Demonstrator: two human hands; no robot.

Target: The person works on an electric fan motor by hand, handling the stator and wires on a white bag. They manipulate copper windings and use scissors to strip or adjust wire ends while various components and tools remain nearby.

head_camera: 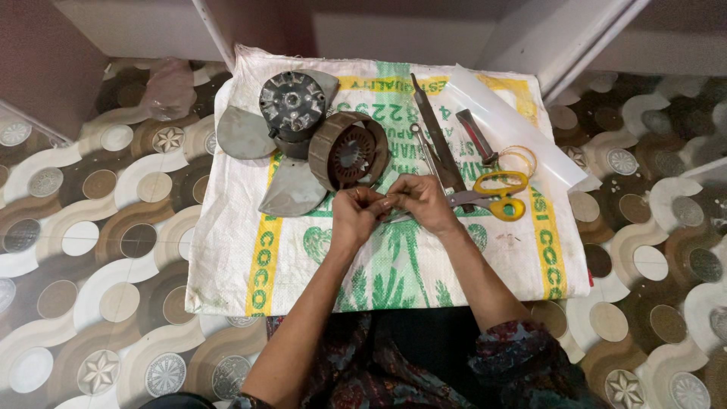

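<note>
Both hands are brought together over a woven sack (424,257) spread on the floor: the left hand (354,216) and right hand (420,201) are pinched on something too small to identify. Just beyond them lies a motor stator (348,151); yellow-handled scissors (496,198) lie just right.

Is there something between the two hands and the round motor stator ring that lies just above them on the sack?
Nothing visible stands between them. The left hand and right hand meet over the sack, pinching something too small to identify, and the stator ring lies directly beyond their fingertips. The yellow scissors and fan blade lie to the sides.
</note>
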